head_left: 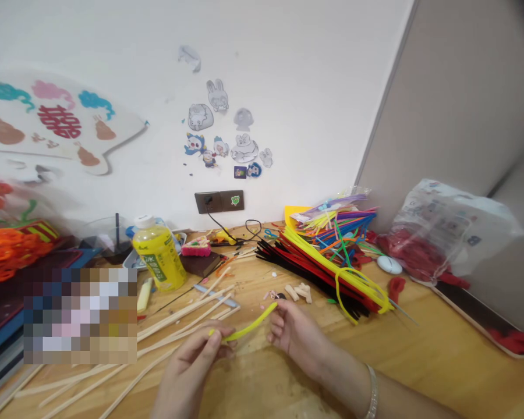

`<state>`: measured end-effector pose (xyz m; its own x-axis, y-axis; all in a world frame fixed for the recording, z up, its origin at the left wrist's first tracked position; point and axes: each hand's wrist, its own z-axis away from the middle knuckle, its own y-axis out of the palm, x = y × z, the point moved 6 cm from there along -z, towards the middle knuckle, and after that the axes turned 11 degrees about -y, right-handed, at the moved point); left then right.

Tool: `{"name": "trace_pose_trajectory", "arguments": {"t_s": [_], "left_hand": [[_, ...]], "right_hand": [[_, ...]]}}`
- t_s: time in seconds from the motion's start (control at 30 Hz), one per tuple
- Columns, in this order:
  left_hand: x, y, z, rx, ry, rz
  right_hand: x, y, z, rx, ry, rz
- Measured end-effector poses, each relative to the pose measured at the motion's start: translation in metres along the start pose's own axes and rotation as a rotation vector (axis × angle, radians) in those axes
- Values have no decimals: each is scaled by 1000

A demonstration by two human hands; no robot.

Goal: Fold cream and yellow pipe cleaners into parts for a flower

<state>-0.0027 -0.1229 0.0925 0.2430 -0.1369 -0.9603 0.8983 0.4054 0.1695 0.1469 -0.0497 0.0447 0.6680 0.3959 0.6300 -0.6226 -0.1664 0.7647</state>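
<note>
Over pale wooden tabletop (423, 355), left fingers (213, 342) and right fingers (276, 333) are end-gripping a thin yellow fuzzy strip (252, 326) slanting up rightward.

On my feed, a white wall (314, 105) stands behind a wooden tabletop (445, 349), with cartoon cutouts (244, 148) stuck up above a dark socket plate (223, 202). Left of them I see a painted paper sheet (63, 125); at the right, a grey panel (463, 110), perhaps a cupboard side. The light is soft and even.
</note>
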Motion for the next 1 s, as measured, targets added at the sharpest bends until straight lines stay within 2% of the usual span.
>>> {"name": "trace_pose_trajectory", "arguments": {"t_s": [0.13, 0.27, 0.37, 0.43, 0.67, 1.0], "left_hand": [[-10, 5, 3, 94, 210, -250], [-18, 19, 16, 296, 526, -513], [-17, 25, 25, 391, 716, -616], [-16, 26, 29, 414, 781, -651], [-13, 26, 31, 421, 788, -701], [-11, 31, 39, 461, 762, -562]], "right_hand": [[2, 0, 0, -14, -40, 39], [3, 0, -1, -10, -54, -10], [6, 5, 0, 53, -69, -53], [7, 7, 0, 80, -75, -59], [8, 6, -1, 75, -94, -43], [13, 9, 0, 87, -161, -13]]}}
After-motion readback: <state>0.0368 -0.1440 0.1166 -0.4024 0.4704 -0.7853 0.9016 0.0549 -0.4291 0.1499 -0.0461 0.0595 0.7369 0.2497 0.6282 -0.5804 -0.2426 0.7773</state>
